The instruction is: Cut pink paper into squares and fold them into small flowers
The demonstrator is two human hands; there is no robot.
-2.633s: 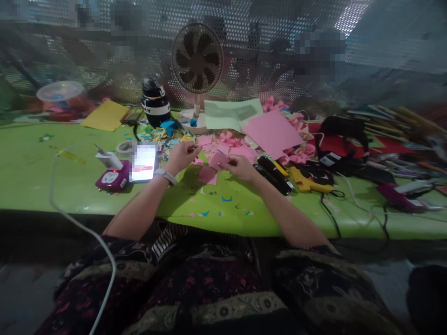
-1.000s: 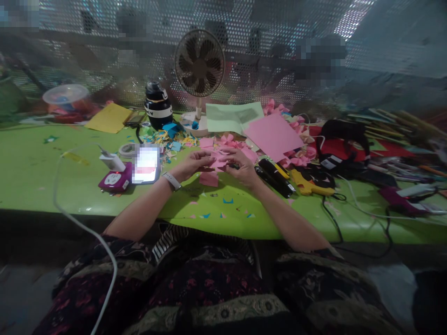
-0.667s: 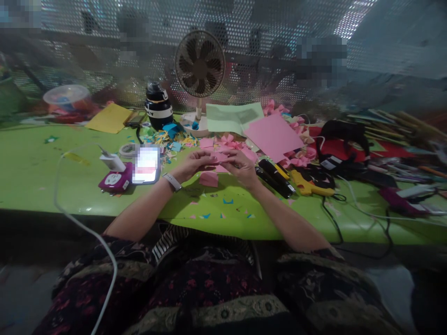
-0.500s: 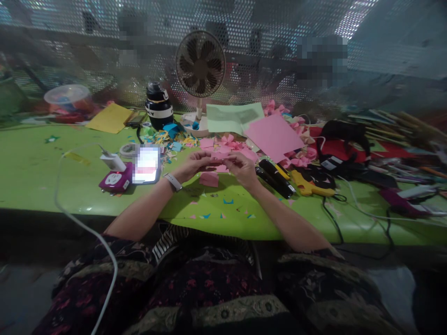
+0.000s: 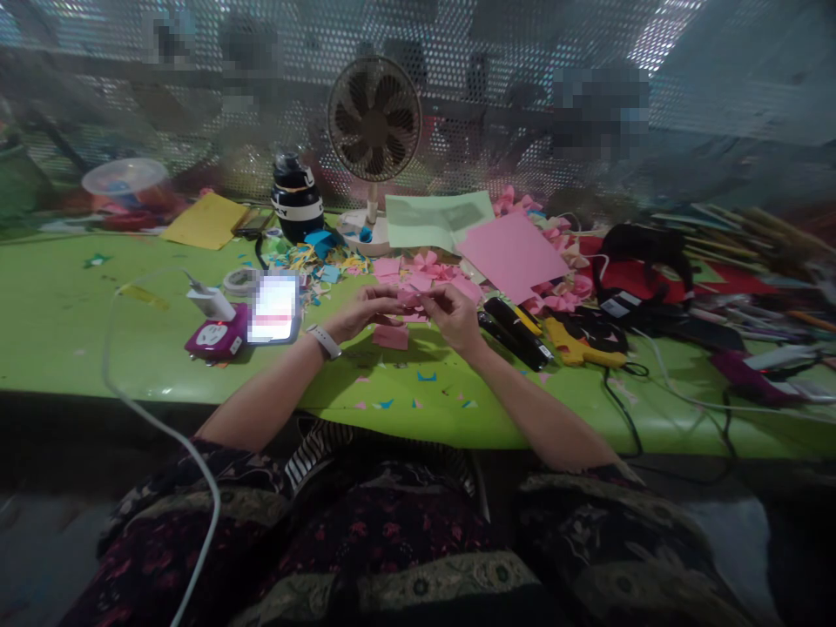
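Note:
Over the green table, my left hand (image 5: 367,311) and my right hand (image 5: 450,315) meet at a small piece of pink paper (image 5: 410,300). The fingers of both are closed on it, left hand at one side and right hand in a pinch at the other. Its exact shape is partly hidden by the fingers. Just below my left fingers lies a pink paper square (image 5: 390,336). Behind my hands are several pink paper pieces (image 5: 428,264), some curled like petals. A black stapler-like tool (image 5: 515,335) lies right of my right hand.
On the left stand a lit phone (image 5: 273,309), a purple socket block (image 5: 219,335) and a tape roll (image 5: 240,280). Behind are a dark bottle (image 5: 297,205), a fan (image 5: 374,122) and pink sheets (image 5: 515,257). A yellow glue-gun-like tool (image 5: 581,344) lies right, with cables.
The pink paper between my fingers has turned and now shows a broader face. My right fingers have shifted slightly; both arms stay in nearly the same place.

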